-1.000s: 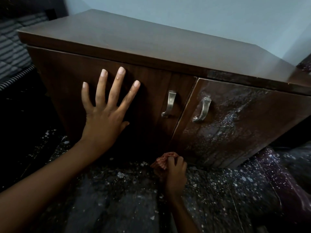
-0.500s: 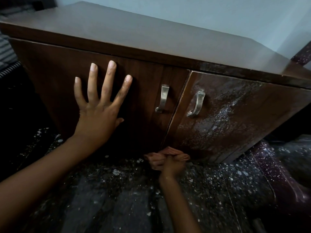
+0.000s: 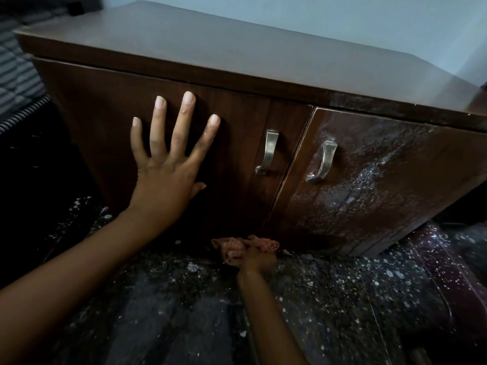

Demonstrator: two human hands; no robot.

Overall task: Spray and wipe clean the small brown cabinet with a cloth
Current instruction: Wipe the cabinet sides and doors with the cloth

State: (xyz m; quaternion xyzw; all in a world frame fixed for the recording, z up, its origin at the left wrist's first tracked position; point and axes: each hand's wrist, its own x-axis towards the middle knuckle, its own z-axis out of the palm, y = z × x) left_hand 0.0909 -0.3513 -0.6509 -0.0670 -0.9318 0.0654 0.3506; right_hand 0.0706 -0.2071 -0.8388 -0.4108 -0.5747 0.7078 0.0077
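Observation:
The small brown cabinet (image 3: pixel 237 64) fills the upper view, with two doors and metal handles. My left hand (image 3: pixel 168 164) lies flat with spread fingers on the left door (image 3: pixel 237 127). The right door (image 3: pixel 382 180) is wet with spray droplets and streaks. Low at the cabinet's bottom edge, where the two doors meet, my right hand (image 3: pixel 259 258) grips a crumpled reddish cloth (image 3: pixel 238 247) and holds it against the base.
Two silver handles (image 3: pixel 268 152) (image 3: pixel 322 162) stick out from the doors. The dark floor (image 3: pixel 342 299) is speckled with white flecks. A striped fabric edge (image 3: pixel 18 83) lies at far left. A pale wall stands behind the cabinet.
My right hand with the cloth has slid a little rightward along the cabinet's bottom edge. My left hand stays pressed on the left door. The view has shifted slightly.

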